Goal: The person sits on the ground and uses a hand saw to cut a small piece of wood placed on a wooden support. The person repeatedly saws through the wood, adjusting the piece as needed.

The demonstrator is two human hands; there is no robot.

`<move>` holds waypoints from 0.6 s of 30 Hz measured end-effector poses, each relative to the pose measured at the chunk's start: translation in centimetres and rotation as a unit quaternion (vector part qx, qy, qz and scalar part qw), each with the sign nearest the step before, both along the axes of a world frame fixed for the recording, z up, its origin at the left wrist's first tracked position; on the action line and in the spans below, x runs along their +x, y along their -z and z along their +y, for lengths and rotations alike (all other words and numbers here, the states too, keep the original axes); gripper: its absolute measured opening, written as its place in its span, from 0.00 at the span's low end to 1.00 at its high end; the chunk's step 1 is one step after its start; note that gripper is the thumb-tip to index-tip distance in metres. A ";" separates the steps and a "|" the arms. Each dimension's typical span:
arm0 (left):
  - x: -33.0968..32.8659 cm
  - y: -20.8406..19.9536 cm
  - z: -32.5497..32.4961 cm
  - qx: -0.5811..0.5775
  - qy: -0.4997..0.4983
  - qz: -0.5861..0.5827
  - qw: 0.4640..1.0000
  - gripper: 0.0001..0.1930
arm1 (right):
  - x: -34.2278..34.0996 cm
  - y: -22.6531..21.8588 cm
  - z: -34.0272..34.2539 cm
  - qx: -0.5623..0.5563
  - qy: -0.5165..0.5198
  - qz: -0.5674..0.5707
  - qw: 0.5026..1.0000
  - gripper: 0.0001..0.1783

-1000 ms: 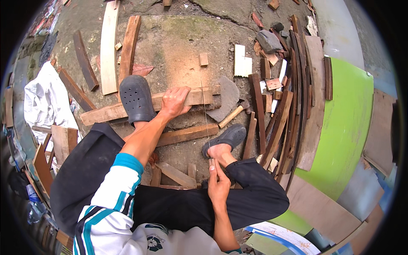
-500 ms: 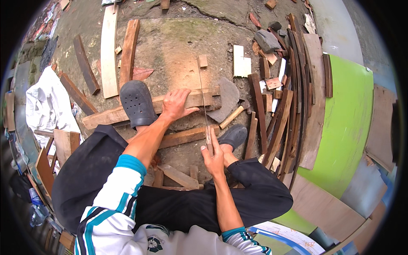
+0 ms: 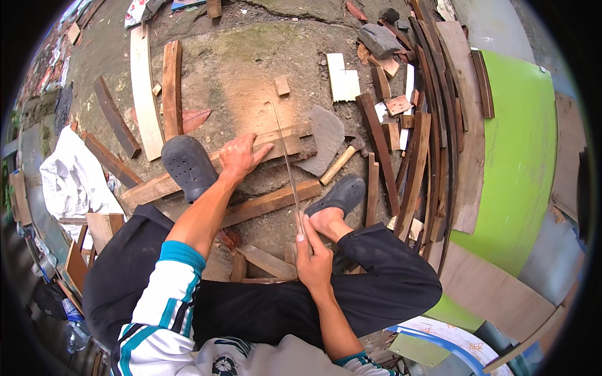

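My left hand [image 3: 238,156] grips the top of a brown wooden beam [image 3: 153,188], its thumb spread to the right. Beside it, my left foot in a dark grey clog [image 3: 188,166] presses on the same beam. My right hand [image 3: 313,260] is closed round the handle of a handsaw [image 3: 289,164]. The thin blade runs away from me across the beam, near its right end, to the right of my left hand. Sawdust [image 3: 251,94] lies on the ground beyond, with a small wood offcut [image 3: 282,85] next to the blade's far end.
A hammer [image 3: 338,164] and a flat stone [image 3: 326,138] lie right of the beam. Long dark wood strips [image 3: 439,125] are piled further right, beside a green board [image 3: 520,163]. White cloth [image 3: 78,178] lies at the left. Another plank [image 3: 273,203] lies nearer me.
My right hand has drawn the saw back toward me, its blade sliding across the beam. My left hand still holds the beam. The whole view has shifted slightly.
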State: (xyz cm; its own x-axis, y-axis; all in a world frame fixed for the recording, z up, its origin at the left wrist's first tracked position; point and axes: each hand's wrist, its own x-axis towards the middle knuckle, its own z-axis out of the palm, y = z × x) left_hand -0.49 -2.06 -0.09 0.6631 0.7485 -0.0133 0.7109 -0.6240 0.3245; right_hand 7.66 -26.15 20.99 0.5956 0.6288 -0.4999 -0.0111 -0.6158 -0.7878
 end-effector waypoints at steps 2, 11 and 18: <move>0.1 0.1 -0.2 0.010 -0.003 -0.034 0.999 0.28 | -1.1 -1.4 -4.1 -0.007 0.013 -0.016 1.000 0.23; 0.0 0.8 0.2 0.038 0.010 -0.049 0.998 0.27 | 1.7 5.9 6.2 0.048 0.055 0.012 0.997 0.22; 0.7 0.3 0.4 0.037 0.008 -0.049 0.998 0.25 | 0.4 -1.7 -2.5 -0.018 0.003 -0.025 1.000 0.21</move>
State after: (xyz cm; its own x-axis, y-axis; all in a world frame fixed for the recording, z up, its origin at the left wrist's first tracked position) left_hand 0.25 -1.61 -0.40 0.6707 0.7340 0.1073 0.6678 -0.6604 0.3434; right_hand 8.08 -28.69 22.64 0.6246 0.6074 -0.4909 0.0240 -0.6432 -0.7653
